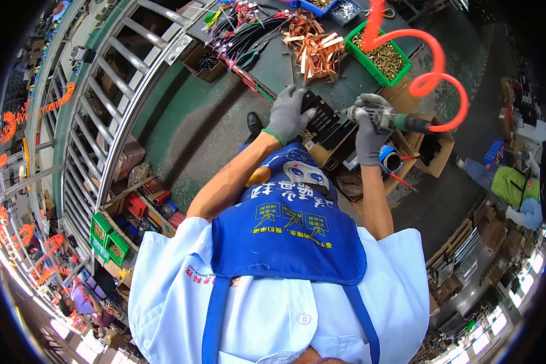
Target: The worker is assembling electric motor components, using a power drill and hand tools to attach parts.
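Note:
My left hand point(288, 116), in a grey glove with a green cuff, grips the near left end of a black slotted housing point(325, 124) at the table's edge. Its thumb lies against the housing, with the fingers on the far side. My right hand point(370, 136), also gloved, is wrapped round an air screwdriver point(401, 121) held sideways. The tool's tip points left at the housing; whether they touch I cannot tell. An orange-red coiled air hose point(461, 115) runs from the tool's rear end up and over the table.
Copper strips point(315, 48) lie piled beyond my hands, beside bundled black cables point(249, 36). A green bin point(400, 71) of brass-coloured fasteners stands to their right. Cardboard boxes point(437, 142) stand right of my right hand. A roller conveyor point(112, 97) runs along the left; another person point(509, 185) is far right.

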Demonstrator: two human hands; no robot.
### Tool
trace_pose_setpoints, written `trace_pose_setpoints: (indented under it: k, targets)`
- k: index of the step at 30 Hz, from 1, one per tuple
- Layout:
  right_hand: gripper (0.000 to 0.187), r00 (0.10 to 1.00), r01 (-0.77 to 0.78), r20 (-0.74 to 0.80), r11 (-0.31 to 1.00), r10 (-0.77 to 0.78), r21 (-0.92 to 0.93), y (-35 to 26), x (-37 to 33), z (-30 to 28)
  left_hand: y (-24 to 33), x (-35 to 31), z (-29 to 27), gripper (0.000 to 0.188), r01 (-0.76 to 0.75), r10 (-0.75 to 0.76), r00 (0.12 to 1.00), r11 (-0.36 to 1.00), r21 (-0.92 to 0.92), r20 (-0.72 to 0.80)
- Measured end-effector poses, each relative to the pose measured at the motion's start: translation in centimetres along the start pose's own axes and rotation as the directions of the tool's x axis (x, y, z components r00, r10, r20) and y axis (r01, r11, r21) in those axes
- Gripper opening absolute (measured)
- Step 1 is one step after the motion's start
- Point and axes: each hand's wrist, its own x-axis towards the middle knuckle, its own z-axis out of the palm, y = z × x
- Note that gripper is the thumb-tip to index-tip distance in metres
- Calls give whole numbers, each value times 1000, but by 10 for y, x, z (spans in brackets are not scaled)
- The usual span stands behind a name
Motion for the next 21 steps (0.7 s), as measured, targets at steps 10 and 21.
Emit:
trace_pose_setpoints:
  k: [10,21]
  targets:
    - [37,989,-141,-3,938,149,316,-40,9,8,25,4,-14,49,509,198,761,409,-758,618]
    - [32,995,-86,58,973,75,214,-38,13,19,-16,-16,-26,41,665,-1,722,279,-693,692]
